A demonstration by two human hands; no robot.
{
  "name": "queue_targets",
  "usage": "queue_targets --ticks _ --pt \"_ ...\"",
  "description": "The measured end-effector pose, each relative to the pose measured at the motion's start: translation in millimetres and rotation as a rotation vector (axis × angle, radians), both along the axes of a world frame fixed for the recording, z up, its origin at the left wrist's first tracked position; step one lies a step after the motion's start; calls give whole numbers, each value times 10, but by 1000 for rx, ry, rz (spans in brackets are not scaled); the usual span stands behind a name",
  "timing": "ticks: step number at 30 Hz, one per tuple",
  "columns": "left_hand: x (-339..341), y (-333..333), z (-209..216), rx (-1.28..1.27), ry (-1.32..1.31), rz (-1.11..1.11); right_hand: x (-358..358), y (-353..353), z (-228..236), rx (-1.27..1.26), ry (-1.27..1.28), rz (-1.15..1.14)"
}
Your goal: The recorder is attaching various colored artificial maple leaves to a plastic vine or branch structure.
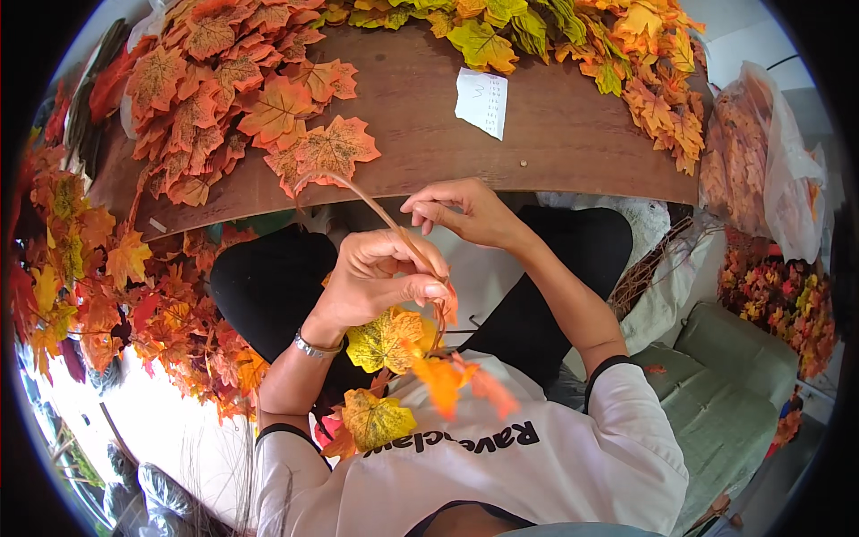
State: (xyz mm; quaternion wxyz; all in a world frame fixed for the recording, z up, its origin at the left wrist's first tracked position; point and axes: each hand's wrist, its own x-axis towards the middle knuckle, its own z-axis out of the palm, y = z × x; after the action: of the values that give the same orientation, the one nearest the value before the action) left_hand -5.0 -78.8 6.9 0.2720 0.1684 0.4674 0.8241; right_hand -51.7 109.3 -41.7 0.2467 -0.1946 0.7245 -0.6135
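My left hand (380, 273), with a metal watch (316, 345) at its wrist, is closed round a brown stem of an artificial maple-leaf garland (383, 338). The stem's upper end curves up and left over the table edge. Below the hand, yellow, orange and red leaves hang in front of my shirt, some blurred by motion. My right hand (467, 213) is raised just right of the stem, apart from it. Its fingers are loosely bent with gaps between them, and nothing shows in them.
Orange leaves (201, 98) heap at the left of the brown table (403, 116). Yellow-green leaves (488, 40) and orange-yellow leaves (658, 98) lie along the back and right. A white paper slip (481, 103) lies between. Right are a plastic bag (761, 152) and a green seat (716, 403).
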Motion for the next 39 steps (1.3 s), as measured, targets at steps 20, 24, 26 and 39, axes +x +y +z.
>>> queue_targets --ticks 20,24,26,39 --pt "-11 -3 84 -36 125 55 -17 56 325 -92 -14 -18" --pt "-17 -24 72 -39 143 80 -381 405 456 43 116 -181" --pt "-22 -24 90 -29 131 73 -677 724 440 193 326 -283" --pt "-3 -65 52 -32 136 68 -1755 920 555 749 1044 -474"
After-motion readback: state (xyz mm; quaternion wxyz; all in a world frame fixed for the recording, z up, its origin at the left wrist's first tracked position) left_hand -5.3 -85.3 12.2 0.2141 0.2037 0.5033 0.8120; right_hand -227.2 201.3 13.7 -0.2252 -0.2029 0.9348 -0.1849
